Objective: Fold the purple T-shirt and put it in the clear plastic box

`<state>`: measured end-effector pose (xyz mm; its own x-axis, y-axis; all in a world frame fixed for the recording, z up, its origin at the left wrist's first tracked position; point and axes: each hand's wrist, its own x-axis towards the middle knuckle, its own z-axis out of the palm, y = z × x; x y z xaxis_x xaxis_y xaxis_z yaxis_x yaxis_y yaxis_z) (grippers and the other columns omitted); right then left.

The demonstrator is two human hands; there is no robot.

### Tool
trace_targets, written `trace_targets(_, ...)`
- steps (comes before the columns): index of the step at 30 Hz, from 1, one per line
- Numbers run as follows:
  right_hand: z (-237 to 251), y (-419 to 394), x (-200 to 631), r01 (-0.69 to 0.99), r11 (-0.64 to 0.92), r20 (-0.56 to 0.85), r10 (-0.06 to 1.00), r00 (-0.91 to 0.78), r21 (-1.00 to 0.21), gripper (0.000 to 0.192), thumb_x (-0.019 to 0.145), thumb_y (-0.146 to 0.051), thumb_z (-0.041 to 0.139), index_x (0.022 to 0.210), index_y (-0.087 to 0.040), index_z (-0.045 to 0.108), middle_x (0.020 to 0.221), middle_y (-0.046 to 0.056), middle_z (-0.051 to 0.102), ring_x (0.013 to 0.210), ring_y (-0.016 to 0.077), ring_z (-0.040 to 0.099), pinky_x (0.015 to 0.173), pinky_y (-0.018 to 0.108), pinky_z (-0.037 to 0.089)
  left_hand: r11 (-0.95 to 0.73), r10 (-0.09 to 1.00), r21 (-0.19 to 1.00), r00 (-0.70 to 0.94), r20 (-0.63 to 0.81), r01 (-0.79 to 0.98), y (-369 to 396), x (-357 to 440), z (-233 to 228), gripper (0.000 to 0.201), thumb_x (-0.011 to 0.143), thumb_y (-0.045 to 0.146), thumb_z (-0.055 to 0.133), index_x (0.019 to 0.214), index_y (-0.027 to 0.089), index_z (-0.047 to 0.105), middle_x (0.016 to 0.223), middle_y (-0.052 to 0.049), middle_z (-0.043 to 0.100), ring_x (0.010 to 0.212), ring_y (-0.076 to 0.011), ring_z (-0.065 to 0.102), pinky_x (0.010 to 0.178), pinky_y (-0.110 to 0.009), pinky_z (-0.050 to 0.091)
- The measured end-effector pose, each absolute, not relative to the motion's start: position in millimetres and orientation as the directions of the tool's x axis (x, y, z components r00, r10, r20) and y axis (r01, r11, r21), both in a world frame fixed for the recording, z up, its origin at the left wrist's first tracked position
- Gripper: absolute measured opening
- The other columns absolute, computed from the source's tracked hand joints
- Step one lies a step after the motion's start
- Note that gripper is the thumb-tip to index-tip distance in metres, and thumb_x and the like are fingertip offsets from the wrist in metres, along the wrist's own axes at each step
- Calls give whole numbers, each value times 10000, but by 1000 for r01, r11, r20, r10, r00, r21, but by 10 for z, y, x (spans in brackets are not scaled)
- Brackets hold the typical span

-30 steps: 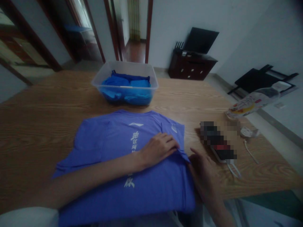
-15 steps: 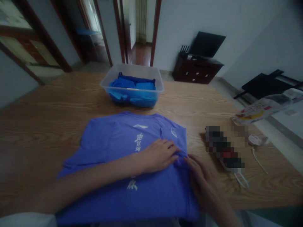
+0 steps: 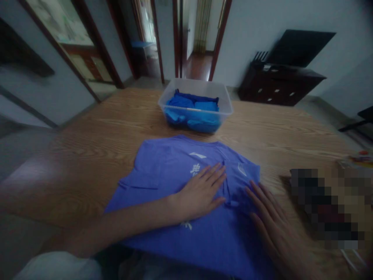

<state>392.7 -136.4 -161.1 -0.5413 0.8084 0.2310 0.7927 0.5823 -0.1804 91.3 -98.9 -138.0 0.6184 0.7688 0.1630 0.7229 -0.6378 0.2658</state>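
A purple T-shirt (image 3: 175,167) with white lettering lies spread on the wooden table, its sleeves folded inward over the front. My left hand (image 3: 202,190) rests flat on the middle of the shirt with fingers stretched out, covering part of the lettering. Over the shirt's right edge, just below the small white sleeve logo, my right hand (image 3: 269,217) lies with its fingers extended and slightly spread. Neither hand grips the cloth. The shirt's lower hem runs toward my body at the bottom of the view.
Beyond the shirt stands a clear plastic bin (image 3: 227,105) with folded blue clothes (image 3: 201,112) in it. A blurred-out item (image 3: 323,210) lies on the table (image 3: 96,155) at right, with a colourful package (image 3: 361,157) behind it. A dark cabinet (image 3: 279,85) stands against the far wall.
The fingers of both hands were bunched at the shirt's right sleeve and are now spread flat, the sleeve cloth released. The view has turned left, so everything sits farther right.
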Motion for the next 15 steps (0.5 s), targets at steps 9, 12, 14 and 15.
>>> trace_targets(9, -1931, -1070, 3526, 763, 640, 220, 760, -612, -92, 824, 1113, -556, 387, 1802, -274, 34, 1815, 110, 289, 1647, 392, 341, 1319, 717, 309, -71, 996, 170, 59, 74, 983, -1433, -818, -1612, 671, 1178, 485, 306, 1725, 97, 308, 1805, -200, 300, 1707, -332, 201, 1379, -591, 238)
trace_targets(12, -1847, -1032, 3589, 748, 652, 210, 754, -622, -126, 780, 1116, -535, 392, 1800, -324, 82, 1803, 84, 331, 1616, 386, 405, 1294, 699, 374, -14, 1000, 240, 8, 27, 971, -1516, -1014, -1752, 707, 1171, 556, 284, 1745, 143, 270, 1842, -176, 199, 1714, -324, 178, 1370, -581, 263)
trace_targets(14, -1737, -909, 3666, 741, 648, 206, 760, -616, -177, 669, 1132, -475, 366, 1775, -400, 197, 1775, 46, 399, 1571, 361, 481, 1252, 664, 454, -13, 1000, 290, 9, 15, 957, -1410, -1093, -1690, 700, 1168, 571, 269, 1740, 167, 285, 1848, -157, 191, 1716, -306, 177, 1372, -561, 261)
trace_targets(15, -1683, -811, 3705, 747, 636, 214, 770, -601, -194, 617, 1137, -455, 359, 1748, -413, 278, 1752, 44, 438, 1541, 357, 519, 1231, 655, 480, -16, 1000, 302, 11, 18, 953, -1305, -1144, -1627, 700, 1165, 570, 274, 1732, 161, 300, 1842, -159, 217, 1716, -303, 182, 1375, -555, 252)
